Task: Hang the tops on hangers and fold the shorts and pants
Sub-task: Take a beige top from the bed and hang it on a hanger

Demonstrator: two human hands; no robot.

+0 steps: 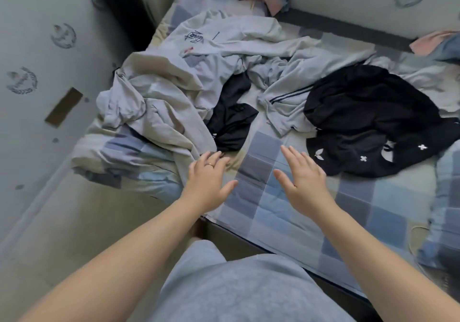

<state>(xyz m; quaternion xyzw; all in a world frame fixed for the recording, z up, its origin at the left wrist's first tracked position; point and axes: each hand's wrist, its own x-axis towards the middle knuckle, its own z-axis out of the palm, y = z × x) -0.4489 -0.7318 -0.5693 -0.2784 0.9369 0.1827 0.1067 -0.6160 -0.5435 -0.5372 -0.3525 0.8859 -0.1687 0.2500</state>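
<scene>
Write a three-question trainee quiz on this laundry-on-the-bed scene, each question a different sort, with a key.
1. True or false: the left hand is gripping a hanger.
2. Multiple choice: where does the black garment with white cross marks lie?
A) under the left hand
B) on the bed, to the right of the right hand
C) on the floor
3. Fill in the blank: the ring is worn on the ___ hand.

Key: 1 false, both hands are open and hold nothing; 2 B; 3 left.
</scene>
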